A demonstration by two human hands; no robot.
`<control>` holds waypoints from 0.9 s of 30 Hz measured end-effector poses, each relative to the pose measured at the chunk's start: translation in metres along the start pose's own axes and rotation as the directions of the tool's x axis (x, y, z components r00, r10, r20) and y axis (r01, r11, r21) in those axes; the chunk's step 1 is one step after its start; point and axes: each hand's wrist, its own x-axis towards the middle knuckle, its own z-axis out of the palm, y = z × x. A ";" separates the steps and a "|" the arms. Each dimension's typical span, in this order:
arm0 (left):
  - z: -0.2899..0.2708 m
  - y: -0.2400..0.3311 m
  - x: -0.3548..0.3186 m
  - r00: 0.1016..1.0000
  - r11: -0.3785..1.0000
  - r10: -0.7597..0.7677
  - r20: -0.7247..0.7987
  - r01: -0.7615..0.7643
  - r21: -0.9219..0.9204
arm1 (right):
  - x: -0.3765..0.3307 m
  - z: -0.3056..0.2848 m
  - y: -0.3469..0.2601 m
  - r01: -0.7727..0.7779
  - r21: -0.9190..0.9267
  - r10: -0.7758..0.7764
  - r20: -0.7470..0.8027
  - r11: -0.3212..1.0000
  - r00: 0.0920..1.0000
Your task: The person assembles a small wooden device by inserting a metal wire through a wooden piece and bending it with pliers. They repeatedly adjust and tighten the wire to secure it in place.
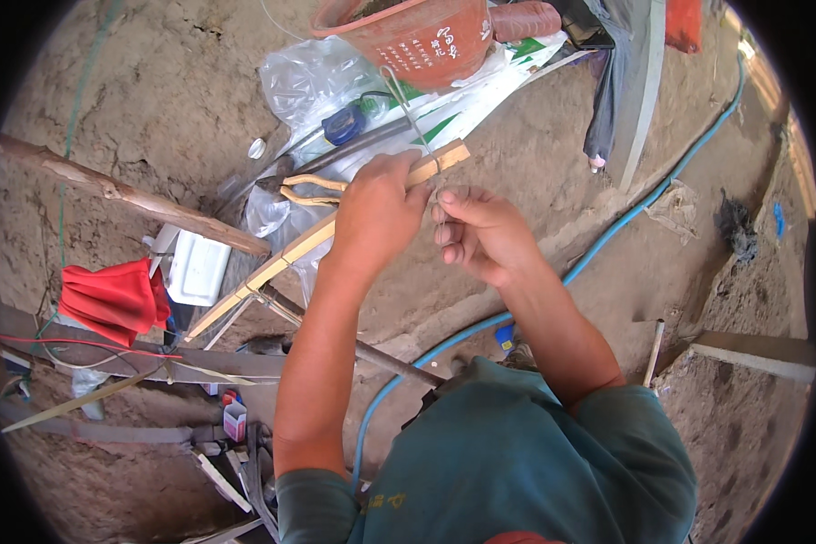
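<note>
Left hand (381,213) grips the stick (310,241) near its upper end; right hand (487,231), half-curled, pinches wire (437,166) there. A lower tie (286,260) looks done; the upper wiring (no finished knot visible) seems incomplete.

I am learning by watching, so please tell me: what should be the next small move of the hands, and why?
Probably the right hand should gently pull the wire snug: its fingertips pinch it close beside the wooden strip, near the upper end, while the left hand holds the strip.
</note>
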 end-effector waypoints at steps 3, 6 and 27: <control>0.000 -0.002 -0.001 0.999 1.000 0.021 -0.027 -0.021 0.009 | 0.001 0.005 0.001 -0.006 0.016 0.006 -0.001 1.000 1.000; -0.001 -0.002 -0.002 1.000 1.000 0.020 -0.023 -0.020 -0.001 | -0.001 0.005 0.002 -0.039 -0.005 0.039 -0.013 0.999 0.999; -0.022 -0.001 -0.011 0.989 0.990 0.059 0.134 -0.042 -0.133 | 0.000 0.004 0.006 0.031 0.049 -0.031 -0.009 0.998 0.999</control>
